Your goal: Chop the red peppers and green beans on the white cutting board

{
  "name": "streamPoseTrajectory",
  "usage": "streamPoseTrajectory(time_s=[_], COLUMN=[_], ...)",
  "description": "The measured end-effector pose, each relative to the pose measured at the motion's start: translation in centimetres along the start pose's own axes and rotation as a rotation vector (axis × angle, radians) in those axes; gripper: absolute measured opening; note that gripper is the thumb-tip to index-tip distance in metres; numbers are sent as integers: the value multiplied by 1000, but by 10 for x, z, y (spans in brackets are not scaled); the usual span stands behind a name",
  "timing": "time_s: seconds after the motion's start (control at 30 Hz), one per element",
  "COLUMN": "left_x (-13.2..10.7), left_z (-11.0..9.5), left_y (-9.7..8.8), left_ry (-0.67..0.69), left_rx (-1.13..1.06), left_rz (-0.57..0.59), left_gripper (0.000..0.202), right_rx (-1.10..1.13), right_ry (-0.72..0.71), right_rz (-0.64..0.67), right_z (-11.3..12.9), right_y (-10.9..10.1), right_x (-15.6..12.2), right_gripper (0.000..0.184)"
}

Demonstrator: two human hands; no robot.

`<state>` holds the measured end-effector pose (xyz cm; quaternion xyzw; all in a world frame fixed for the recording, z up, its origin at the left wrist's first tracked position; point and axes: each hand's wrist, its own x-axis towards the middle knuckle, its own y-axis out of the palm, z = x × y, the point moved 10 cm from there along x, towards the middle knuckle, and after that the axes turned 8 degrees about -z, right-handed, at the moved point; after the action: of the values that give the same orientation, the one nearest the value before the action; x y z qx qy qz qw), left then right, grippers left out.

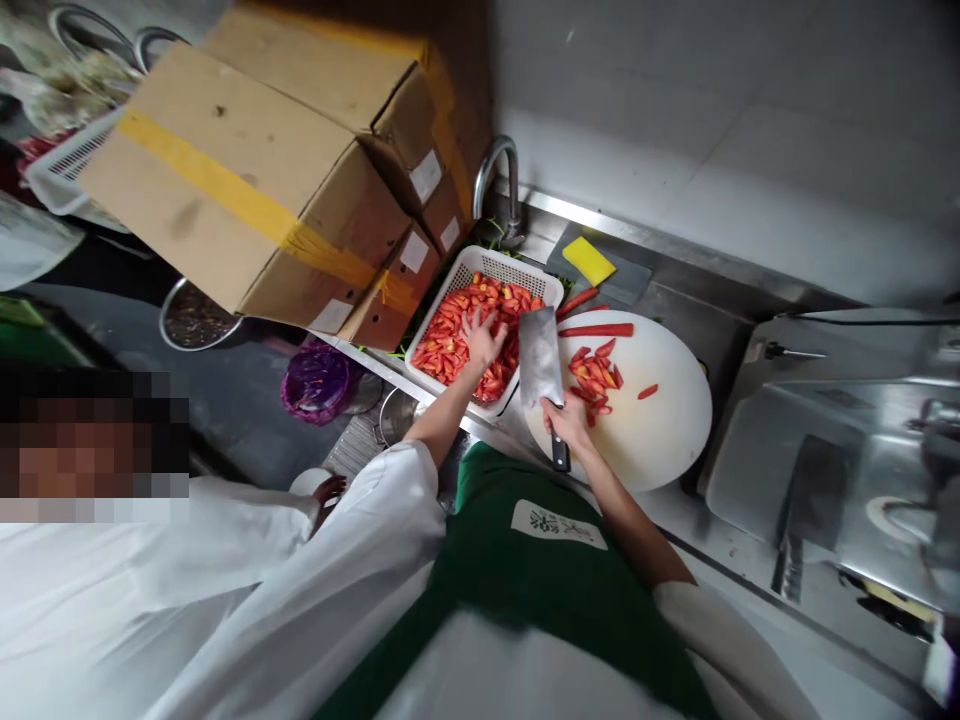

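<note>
A smooth, pale grey wall (pixel 720 100) backs a long stainless-steel counter (pixel 682 308). Brown cardboard boxes with yellow tape (pixel 225 150) stand stacked at its left end, above a dark grey floor (pixel 251 395); a shiny steel sink (pixel 757 445) occupies the right. Between them sit a round white cutting board (pixel 660 430) and, just beside it, a rectangular white perforated plastic basket (pixel 525 268) heaped with red-orange vegetable pieces (pixel 450 345). A broad steel cleaver with a black handle (pixel 541 355) spans the gap, the right hand (pixel 568 420) wrapped round its handle. The left hand (pixel 484 340) lies fingers spread on the heap; whether it pinches any piece, I cannot tell. Slanted red slices (pixel 594 372) lie on the board.
</note>
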<state>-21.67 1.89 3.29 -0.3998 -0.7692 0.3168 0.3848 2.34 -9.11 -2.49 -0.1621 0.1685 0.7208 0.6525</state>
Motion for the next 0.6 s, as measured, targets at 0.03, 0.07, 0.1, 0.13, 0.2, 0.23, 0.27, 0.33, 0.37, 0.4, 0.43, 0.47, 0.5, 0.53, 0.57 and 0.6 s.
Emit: streamPoseTrajectory(time_s=[0.03,0.07,0.1,0.13,0.2,0.23,0.27,0.33,0.37,0.4,0.43,0.47,0.5,0.53,0.57,0.6], left_x=[3,1,-7,-20,-56,-74,-89,-108,-112,-115,-116,-117,-118,-121,-126,-134], left_z=[-1,-10,-27,-47,-91,-108,-123,-144,-153,-163,-173,-183,-192,-202,-210,-216], left_y=[0,2,8,19,48,64,80,109,122,134,144,151,155,157,155,151], left_ry=[14,62,140,234,400,456,492,534,557,586,619,656,697,743,791,843], left_rx=[-7,-38,-91,-154,-256,-276,-278,-250,-237,-230,-229,-232,-239,-247,-259,-274], left_rz=[-12,-11,19,80,254,336,400,481,509,536,563,591,623,658,697,743], left_gripper=[48,48,47,47,49,52,56,64,66,67,67,67,66,65,64,63], right_rx=[10,20,27,37,42,43,44,48,49,48,43,33,17,0,-14,-35], right_ry=[4,15,30,45,74,99,126,176,196,213,227,237,243,246,248,246], right_rz=[-44,-97,-152,-209,-348,-416,-475,-554,-576,-590,-598,-604,-605,-601,-592,-585], right_z=[-4,-10,-17,-25,-44,-56,-68,-93,-104,-115,-125,-132,-138,-142,-143,-143], right_y=[-20,-45,-71,-98,-155,-181,-204,-240,-253,-263,-272,-278,-282,-285,-287,-288], right_x=[-7,-16,-26,-38,-64,-77,-90,-111,-118,-124,-128,-130,-130,-128,-124,-119], right_gripper=[45,46,48,49,51,51,52,52,52,51,50,49,47,46,46,45])
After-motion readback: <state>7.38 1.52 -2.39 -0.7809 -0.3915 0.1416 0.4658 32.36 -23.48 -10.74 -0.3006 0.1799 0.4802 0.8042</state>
